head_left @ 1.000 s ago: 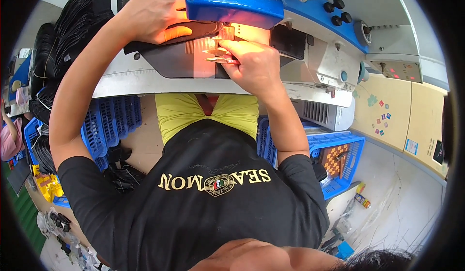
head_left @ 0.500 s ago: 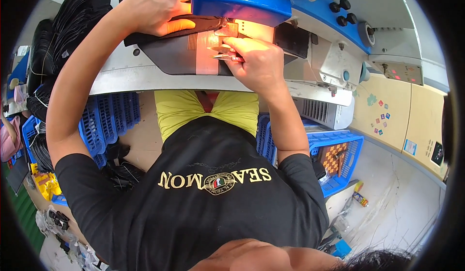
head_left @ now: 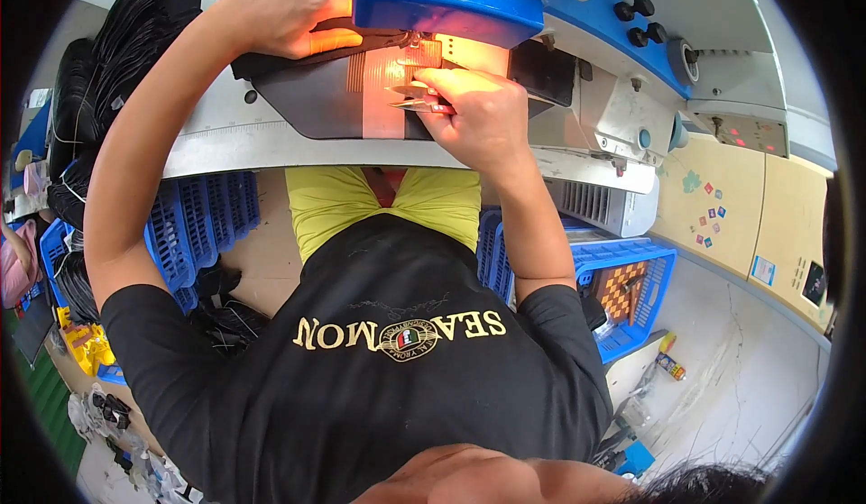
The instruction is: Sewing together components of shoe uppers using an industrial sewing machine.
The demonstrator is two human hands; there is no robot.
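Note:
Under the blue head of a sewing machine [head_left: 442, 4], a strip of black fabric [head_left: 374, 41] lies at the lit needle area. My left hand [head_left: 293, 13] is at its left part, thumb and fingers around the fabric by the machine head; some fingertips are hidden behind the head. A pair of small metal thread snips [head_left: 415, 104] sits in my right hand [head_left: 483, 114], blades parted and pointing left. This hand rests just in front of the needle, above the dark machine bed plate [head_left: 316, 116] with its pale lit band.
Stacked black fabric pieces [head_left: 144, 35] rise at the far left. Blue plastic baskets [head_left: 203, 224] stand below the table edge on the left, another blue basket [head_left: 654, 310] on the right. A grey-white machine housing [head_left: 622, 116] borders the right hand's side.
My left hand and the black fabric have shifted slightly away from me, toward the machine head. My right hand stays nearly in place with the snips.

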